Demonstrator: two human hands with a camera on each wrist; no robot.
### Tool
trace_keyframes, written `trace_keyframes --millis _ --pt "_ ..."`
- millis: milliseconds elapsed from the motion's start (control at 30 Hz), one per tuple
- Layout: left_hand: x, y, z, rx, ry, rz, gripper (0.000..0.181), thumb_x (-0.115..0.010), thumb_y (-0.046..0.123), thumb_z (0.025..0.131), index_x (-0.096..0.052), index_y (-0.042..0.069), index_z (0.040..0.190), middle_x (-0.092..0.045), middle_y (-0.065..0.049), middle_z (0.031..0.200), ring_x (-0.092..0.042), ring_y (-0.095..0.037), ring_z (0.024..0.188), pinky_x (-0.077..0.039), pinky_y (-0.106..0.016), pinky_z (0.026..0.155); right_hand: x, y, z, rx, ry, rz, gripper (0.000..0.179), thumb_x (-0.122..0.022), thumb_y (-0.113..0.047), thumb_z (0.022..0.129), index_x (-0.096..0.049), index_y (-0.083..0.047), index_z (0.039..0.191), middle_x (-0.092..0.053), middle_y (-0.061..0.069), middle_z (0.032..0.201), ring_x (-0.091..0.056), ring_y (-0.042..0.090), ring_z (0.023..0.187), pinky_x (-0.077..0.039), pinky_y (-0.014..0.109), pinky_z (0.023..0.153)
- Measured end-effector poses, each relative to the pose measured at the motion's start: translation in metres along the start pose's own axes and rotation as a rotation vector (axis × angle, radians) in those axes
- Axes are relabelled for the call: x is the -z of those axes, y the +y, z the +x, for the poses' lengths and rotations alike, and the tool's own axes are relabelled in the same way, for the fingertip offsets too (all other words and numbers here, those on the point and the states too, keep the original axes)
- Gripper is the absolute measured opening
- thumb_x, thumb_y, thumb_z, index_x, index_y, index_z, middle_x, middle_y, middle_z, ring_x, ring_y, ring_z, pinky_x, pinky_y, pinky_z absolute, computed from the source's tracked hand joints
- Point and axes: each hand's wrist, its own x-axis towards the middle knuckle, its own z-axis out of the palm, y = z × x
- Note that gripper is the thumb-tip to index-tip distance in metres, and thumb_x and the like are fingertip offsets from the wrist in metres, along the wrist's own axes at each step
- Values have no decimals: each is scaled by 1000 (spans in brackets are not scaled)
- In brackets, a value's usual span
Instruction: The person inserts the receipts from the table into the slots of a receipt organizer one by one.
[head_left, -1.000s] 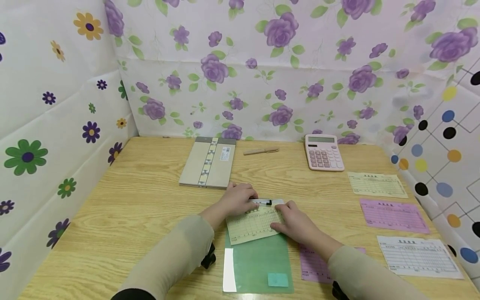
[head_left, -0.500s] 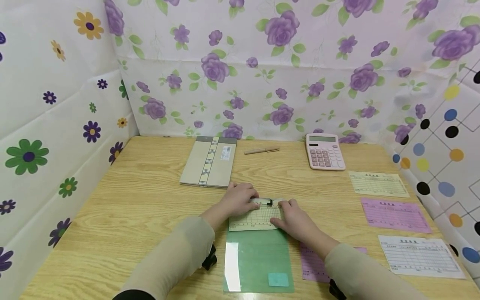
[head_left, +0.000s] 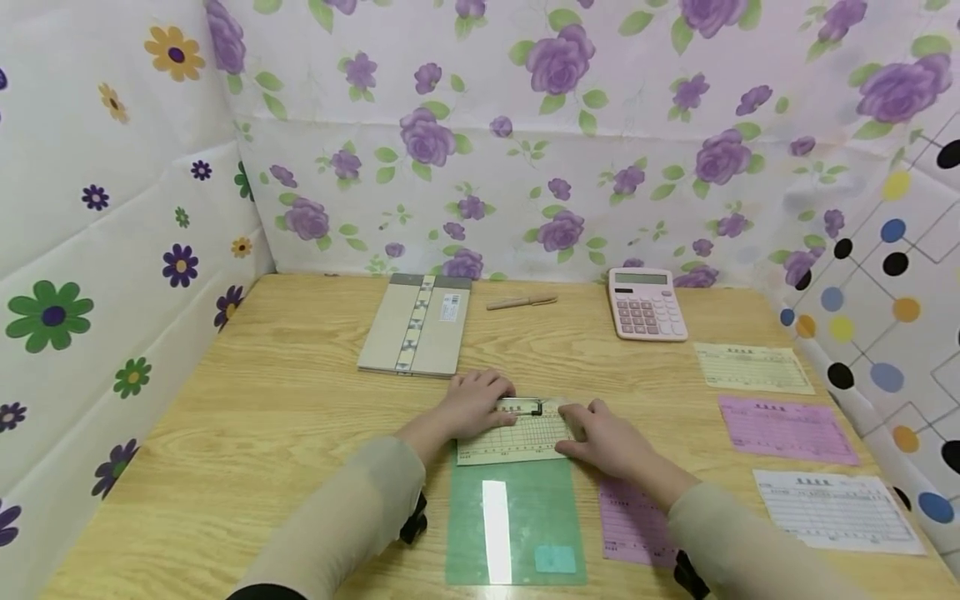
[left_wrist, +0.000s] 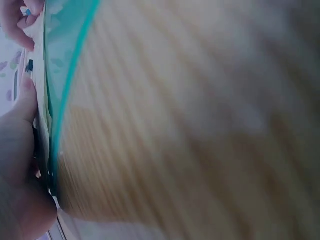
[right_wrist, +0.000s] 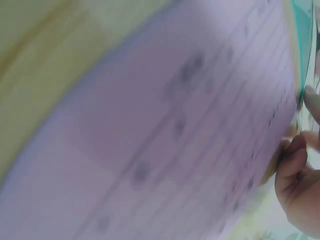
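Observation:
A green translucent clipboard [head_left: 536, 512] lies on the table with its metal clip [head_left: 537, 408] at the far end. Across its upper part sits a yellow printed form [head_left: 517, 440], its top under the clip's wire bar. My left hand [head_left: 472, 407] grips the clipboard's top left by the clip, thumb lying over the form. At the form's right side my right hand [head_left: 609, 442] pinches the edge; its contact is partly hidden. In the left wrist view the clipboard's edge [left_wrist: 75, 65] shows beside the left hand. A pink form [head_left: 633, 521] lies partly beneath the right forearm.
Yellow [head_left: 753, 368], pink [head_left: 787, 429] and white forms [head_left: 838, 510] lie in a column at the right. Farther back are a beige notebook [head_left: 382, 325], a pen [head_left: 521, 302] and a pink calculator [head_left: 647, 304]. Patterned cloth walls [head_left: 487, 192] border the table.
The yellow form has slid up under the clip and turned nearly straight on the clipboard. My right hand has shifted slightly right; the left has stayed at the clip.

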Motion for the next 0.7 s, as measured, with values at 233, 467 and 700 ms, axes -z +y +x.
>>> trace_keyframes --millis 233,467,700 --pt "2 -2 0 -62 10 -18 48 -51 55 89 -51 24 125 -43 -1 136 -40 -26 120 -28 -46 92 9 21 -4 50 -48 39 63 -67 -42 84 -47 -19 138 -44 3 89 -44 16 68 -37 31 58" --pt "3 -1 1 -67 16 -41 48 -53 53 88 -52 22 125 -45 0 132 -41 -25 116 -27 -44 91 30 46 -12 115 -64 57 61 -67 -43 84 -49 -17 136 -50 5 98 -49 15 78 -43 36 69" --pt "3 -1 0 -58 5 -53 49 -54 54 87 -53 22 124 -45 0 131 -40 -24 116 -27 -43 91 43 71 -21 180 -77 10 59 -68 -45 82 -55 -14 130 -52 6 102 -52 14 82 -45 36 71"
